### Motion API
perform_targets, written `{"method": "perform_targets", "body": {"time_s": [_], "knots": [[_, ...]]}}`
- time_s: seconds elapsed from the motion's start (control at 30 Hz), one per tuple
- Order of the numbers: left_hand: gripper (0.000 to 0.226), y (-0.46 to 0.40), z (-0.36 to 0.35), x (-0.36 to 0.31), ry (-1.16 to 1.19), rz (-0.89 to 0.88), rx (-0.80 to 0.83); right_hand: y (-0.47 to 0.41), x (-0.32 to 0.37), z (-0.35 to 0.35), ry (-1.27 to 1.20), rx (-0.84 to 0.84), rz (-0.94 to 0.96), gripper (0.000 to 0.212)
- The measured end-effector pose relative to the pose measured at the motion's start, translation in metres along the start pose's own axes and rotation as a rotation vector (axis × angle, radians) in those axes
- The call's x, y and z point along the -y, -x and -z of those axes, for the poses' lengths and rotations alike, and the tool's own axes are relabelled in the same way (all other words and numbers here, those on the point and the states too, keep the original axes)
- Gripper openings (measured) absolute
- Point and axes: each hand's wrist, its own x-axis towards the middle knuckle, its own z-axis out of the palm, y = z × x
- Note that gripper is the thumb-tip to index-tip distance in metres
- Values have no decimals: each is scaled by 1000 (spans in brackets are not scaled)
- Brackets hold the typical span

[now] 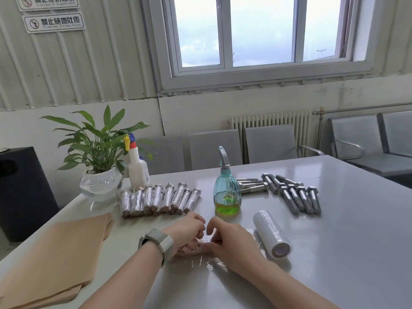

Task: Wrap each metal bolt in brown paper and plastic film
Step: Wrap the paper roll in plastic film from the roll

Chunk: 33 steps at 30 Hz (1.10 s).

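Both hands (201, 237) hold one bolt (204, 244) and roll it in plastic film (209, 264). Many wrapped bolts (159, 199) lie just past them. More bare bolts (289, 192) wait farther right.

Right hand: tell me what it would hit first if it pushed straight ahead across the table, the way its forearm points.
The right hand points up and left, so it would first meet the left hand on the bundle they share; beyond that, probably the row of wrapped bolts, though depth is unclear.

Bare table (347, 241) lies right of the film roll (272, 234); spray bottle (227, 192) blocks ahead.
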Motion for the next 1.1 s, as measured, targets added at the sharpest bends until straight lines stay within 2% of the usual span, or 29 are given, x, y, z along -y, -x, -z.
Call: {"method": "perform_targets", "body": {"time_s": [0.3, 0.47, 0.57, 0.63, 0.73, 0.8, 0.97, 1.1], "knots": [[11, -1, 2, 2, 11, -15, -4, -3, -4, 4, 75, 70, 127, 26], [6, 19, 29, 4, 5, -147, -10, -4, -5, 5, 29, 72, 119, 28], [5, 33, 63, 16, -294, -281, -136, -5, -5, 5, 17, 80, 115, 29], [6, 41, 80, 30, -508, -332, -162, -4, -4, 6, 17, 84, 111, 29], [16, 46, 88, 49, -534, -305, -54, -4, -4, 5, 19, 80, 112, 28], [18, 46, 84, 57, -505, -330, -44, -3, -3, 4, 23, 76, 114, 27], [15, 44, 68, 67, -624, -489, -162, -1, -1, 3, 3, 66, 92, 25], [19, 43, 61, 69, -751, -463, -234, 1, 2, 4, -4, 53, 61, 23]]}}
